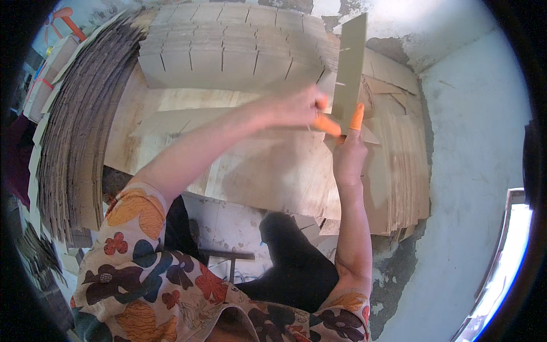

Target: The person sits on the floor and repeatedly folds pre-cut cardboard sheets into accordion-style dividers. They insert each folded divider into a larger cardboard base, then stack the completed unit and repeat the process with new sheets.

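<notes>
Pinched in the right hand (348,154): a slotted panel (350,62). Left of that panel, the left hand (303,108) blurs, its grip unclear.

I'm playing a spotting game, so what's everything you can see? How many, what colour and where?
flat slotted cardboard strip: one, tan, upright, upper right of centre
light slotted cardboard strips: many, light tan, stacked at far side
ragged-edged cardboard sheets: many, brown, stacked at left
pale cardboard pieces: many, pale tan, stacked at right
flat wooden board: one, pale, middle
rough plastered wall: one, whitish, right
slim orange object: one, orange, top left
bright rectangular opening: one, white, lower right
flowery cloth shirt: one, cream, multicoloured pattern, bottom
black cloth trousers: one pair, black, bottom middle
left fingers: several, two orange-covered, blurred, beside the strip
right fingers: several, one orange-covered, holding the strip's lower end
</notes>
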Tool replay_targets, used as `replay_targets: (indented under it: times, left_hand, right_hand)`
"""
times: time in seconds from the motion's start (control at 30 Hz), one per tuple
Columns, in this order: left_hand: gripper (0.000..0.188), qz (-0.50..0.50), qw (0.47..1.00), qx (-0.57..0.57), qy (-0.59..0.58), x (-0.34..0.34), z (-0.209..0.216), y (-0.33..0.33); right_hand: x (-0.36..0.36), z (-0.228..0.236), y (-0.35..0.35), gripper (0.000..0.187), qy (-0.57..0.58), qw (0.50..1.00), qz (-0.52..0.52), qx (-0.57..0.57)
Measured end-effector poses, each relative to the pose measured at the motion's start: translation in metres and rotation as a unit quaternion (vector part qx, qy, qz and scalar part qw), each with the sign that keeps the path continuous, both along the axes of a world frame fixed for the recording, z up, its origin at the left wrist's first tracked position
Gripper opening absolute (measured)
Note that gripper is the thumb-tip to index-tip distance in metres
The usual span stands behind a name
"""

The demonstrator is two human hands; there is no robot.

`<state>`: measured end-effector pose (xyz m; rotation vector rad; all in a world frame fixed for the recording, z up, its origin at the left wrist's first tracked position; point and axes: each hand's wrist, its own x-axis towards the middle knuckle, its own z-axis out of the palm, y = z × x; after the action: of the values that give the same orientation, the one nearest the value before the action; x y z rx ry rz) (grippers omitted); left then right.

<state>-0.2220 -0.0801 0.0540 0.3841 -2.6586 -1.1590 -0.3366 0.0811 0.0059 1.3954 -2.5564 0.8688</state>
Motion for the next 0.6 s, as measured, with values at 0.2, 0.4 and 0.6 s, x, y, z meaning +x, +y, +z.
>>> replay_targets:
  times: [0.2,0.4,0.6]
  left_hand:
    - [0.043,0.134,0.927,-0.345,0.063,-0.032,-0.037,-0.078]
    - [0.032,0.124,0.9,-0.415,0.047,-0.052,-0.068,-0.096]
    - [0.021,0.102,0.91,-0.393,0.079,-0.048,-0.065,-0.099]
  right_hand:
    - [0.008,-0.002,-0.004,0.09,0.022,0.999,0.032,-0.026]
    - [0.017,0.006,-0.004,0.082,-0.056,0.998,0.01,-0.018]
    - [0.014,0.009,-0.002,0.083,-0.098,0.995,-0.018,-0.02]
